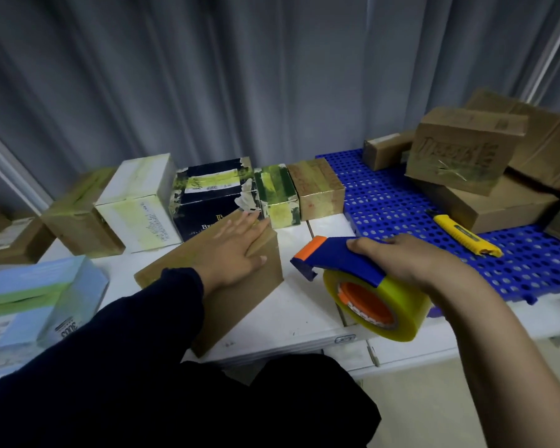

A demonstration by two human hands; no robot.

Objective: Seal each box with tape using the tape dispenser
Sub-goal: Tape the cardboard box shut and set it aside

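White table (298, 305) carrying taped boxes (214, 189) before grey curtains (240, 76), blue mat (385, 202) lying at right, left hand (233, 250) pressing flat on brown box (240, 305), right hand (411, 260) gripping dispenser (343, 253).

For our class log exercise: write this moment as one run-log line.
left hand: flat on brown box | right hand: holds tape dispenser, right of box

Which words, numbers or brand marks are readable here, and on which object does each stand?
"BR": navy box, front face; the rest is hidden.
Upside-down digits on the light blue box: too blurred.
Large outlined letters on the brown box: blurred.
Small print on the white box: too small.
Lettering inside the tape roll: blurred.
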